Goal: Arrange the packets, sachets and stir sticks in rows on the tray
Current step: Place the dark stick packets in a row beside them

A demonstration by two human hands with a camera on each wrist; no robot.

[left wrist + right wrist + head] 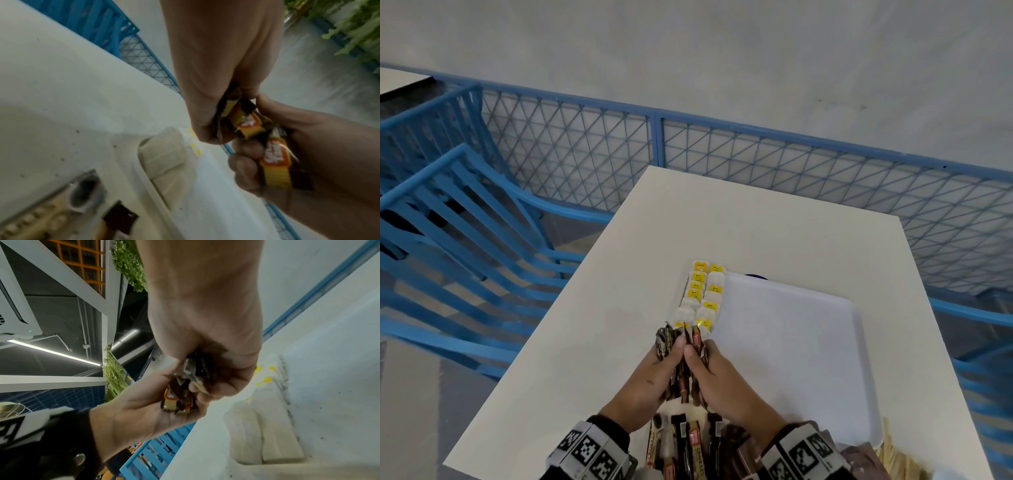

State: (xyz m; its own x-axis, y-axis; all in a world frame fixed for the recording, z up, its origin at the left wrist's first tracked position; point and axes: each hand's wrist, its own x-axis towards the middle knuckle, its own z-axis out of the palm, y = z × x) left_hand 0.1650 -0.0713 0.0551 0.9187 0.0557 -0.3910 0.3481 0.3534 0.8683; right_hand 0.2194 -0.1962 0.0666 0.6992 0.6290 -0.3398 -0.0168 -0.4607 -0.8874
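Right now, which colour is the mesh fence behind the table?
Blue: the mesh fence has a blue frame and blue diagonal wire. The head view shows it best.

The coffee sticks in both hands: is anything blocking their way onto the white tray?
Nothing visible does. The left hand and right hand grip the coffee sticks beside the tray, whose open surface is bare; white-and-yellow sachets line only its left edge.

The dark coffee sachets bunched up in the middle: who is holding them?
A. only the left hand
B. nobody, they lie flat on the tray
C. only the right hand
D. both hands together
D: the left hand and the right hand both curl round the bundle of dark coffee sachets, pressed together above the near left corner of the white tray.
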